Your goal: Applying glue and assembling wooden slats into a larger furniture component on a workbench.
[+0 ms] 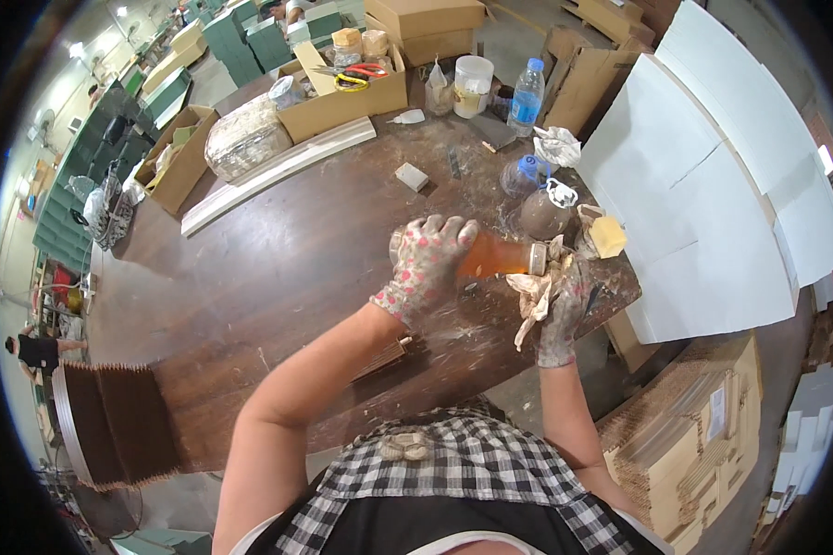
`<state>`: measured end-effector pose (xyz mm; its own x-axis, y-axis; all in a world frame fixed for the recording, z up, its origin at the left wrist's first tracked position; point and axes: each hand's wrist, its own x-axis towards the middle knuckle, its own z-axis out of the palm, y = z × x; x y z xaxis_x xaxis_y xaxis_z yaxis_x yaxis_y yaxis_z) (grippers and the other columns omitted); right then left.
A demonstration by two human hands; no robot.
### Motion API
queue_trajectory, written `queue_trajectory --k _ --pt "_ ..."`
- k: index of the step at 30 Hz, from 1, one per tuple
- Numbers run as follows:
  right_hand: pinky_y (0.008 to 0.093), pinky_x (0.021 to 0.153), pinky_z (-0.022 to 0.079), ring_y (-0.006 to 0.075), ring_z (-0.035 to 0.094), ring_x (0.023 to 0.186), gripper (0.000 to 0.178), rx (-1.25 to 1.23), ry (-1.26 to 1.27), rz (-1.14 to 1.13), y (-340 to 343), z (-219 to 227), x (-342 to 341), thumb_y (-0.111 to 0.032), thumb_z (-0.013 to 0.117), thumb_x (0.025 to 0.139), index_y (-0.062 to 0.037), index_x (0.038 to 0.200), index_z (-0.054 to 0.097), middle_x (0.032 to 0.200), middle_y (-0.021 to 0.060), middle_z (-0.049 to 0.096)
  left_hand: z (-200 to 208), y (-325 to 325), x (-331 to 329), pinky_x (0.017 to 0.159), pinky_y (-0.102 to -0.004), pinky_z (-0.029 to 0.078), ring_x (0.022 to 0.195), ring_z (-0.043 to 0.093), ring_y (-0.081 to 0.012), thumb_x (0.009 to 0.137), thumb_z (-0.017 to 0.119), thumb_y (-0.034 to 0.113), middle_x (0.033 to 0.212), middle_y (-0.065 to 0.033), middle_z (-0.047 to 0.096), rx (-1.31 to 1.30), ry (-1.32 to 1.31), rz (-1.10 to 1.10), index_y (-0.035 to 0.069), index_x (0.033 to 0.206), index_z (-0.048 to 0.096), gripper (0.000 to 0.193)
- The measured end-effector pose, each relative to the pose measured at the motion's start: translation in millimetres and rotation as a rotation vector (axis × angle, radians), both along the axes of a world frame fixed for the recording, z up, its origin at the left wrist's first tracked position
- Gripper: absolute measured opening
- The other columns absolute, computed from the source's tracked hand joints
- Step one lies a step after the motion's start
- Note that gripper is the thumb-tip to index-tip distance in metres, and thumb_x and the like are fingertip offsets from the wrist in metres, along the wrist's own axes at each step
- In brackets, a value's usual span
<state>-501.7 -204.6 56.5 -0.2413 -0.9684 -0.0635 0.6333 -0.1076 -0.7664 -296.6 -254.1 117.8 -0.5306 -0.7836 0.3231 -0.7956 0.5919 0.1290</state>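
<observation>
While your left hand [430,264] closes around the body of an amber bottle [492,256], your right hand [563,319] bunches a crumpled, stained cloth [533,294] at its white-ringed end [538,259]. Step in hand, as judged: working bottle and cloth together, perhaps wetting the cloth or wiping the bottle's mouth; you cannot settle which from this view. Next move seems to call for a firm left grip, a controlled tilt and the cloth kept bunched under the mouth, so that any liquid lands in the fabric.

Position: you have the bottle above the right part of the brown table [296,268], on the near side of a round dark jar [543,218] and to the left of a yellow block [608,237].

Appearance: the bottle lies nearly sideways, its white end toward your right. It is translucent orange-brown; whether the colour belongs to the wall or the contents, you cannot tell. Your glove hides its base. The cloth is beige, creased, brown-marked, with one loose tail hanging toward you.
</observation>
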Motion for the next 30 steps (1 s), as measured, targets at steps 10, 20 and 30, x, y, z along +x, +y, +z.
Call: queue_trajectory --k 10,20,30 --pt "0.033 0.085 0.054 0.0205 0.059 0.1 0.029 -0.057 0.688 -0.067 15 10 31 -0.023 0.045 0.1 -0.0036 0.12 0.052 0.106 0.0089 0.058 -103 11 11 0.095 -0.0425 0.046 0.11 0.057 -0.0351 0.066 0.083 0.019 0.115 -0.0152 0.061 0.21 0.792 0.091 0.006 0.124 0.051 0.067" --pt "0.0357 0.089 0.053 0.0217 0.063 0.101 0.015 0.015 0.508 0.267 52 6 70 -0.007 0.054 0.095 0.0007 0.108 0.056 0.109 0.0137 0.062 -80 54 89 0.109 -0.0461 0.034 0.131 0.042 -0.034 0.072 0.08 0.046 0.136 -0.022 0.047 0.24 0.566 0.234 -0.001 0.141 0.036 0.095" --pt "0.0428 0.082 0.045 0.0288 0.055 0.09 0.012 -0.372 1.592 0.223 56 -35 142 -0.009 0.065 0.081 -0.0044 0.092 0.063 0.093 0.0119 0.058 -84 146 131 0.103 -0.0442 0.038 0.126 0.047 -0.0322 0.073 0.075 0.042 0.128 -0.0168 0.054 0.456 0.073 0.282 0.002 0.131 0.046 0.076"
